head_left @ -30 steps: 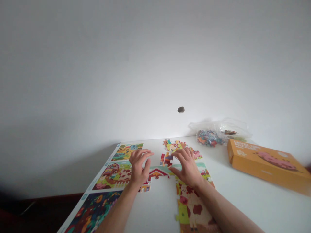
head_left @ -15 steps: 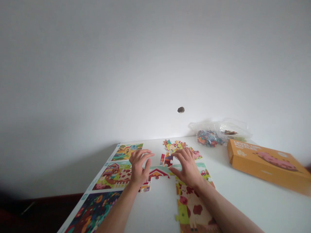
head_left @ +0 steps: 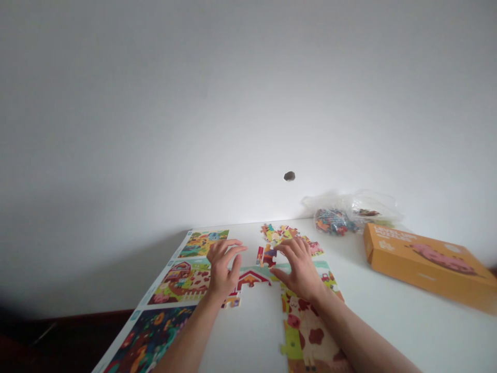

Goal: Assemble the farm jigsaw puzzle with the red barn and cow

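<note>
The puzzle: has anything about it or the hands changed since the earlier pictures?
Nothing visibly changed: I see nothing moved, taken or let go. The left hand and right hand keep the same poses near the puzzle; the loose pieces, plastic bags and orange box stayed put.

the puzzle mixes green, cream and reddish-brown patches; the box is orange and pink, the table white.
</note>
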Motion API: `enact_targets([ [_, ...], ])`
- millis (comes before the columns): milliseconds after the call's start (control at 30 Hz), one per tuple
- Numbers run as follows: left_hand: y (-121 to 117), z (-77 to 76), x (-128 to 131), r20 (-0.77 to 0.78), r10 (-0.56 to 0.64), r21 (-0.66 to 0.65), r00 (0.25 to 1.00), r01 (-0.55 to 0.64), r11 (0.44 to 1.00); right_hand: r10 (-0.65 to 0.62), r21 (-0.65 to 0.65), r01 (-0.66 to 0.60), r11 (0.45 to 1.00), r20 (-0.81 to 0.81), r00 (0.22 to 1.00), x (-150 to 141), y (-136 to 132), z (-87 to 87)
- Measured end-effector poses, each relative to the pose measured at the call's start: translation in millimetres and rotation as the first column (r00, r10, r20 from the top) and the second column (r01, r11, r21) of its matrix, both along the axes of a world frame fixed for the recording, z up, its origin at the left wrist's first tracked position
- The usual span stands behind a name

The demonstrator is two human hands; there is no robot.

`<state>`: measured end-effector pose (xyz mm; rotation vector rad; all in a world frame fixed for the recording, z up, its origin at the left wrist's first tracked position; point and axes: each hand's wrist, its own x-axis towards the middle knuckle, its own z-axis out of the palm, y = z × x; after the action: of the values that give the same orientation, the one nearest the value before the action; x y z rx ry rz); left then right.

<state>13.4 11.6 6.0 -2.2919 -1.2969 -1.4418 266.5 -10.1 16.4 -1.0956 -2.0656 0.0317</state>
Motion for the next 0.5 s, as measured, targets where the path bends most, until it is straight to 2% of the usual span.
enact_targets([
  [500,1.7,-2.7,-1.7,0.009,0.005,-0.007,1.0,-0.005,1.0,0.003,0.018,-0.003,1.0,-0.005,1.0,-0.7,-1.3,1.7],
])
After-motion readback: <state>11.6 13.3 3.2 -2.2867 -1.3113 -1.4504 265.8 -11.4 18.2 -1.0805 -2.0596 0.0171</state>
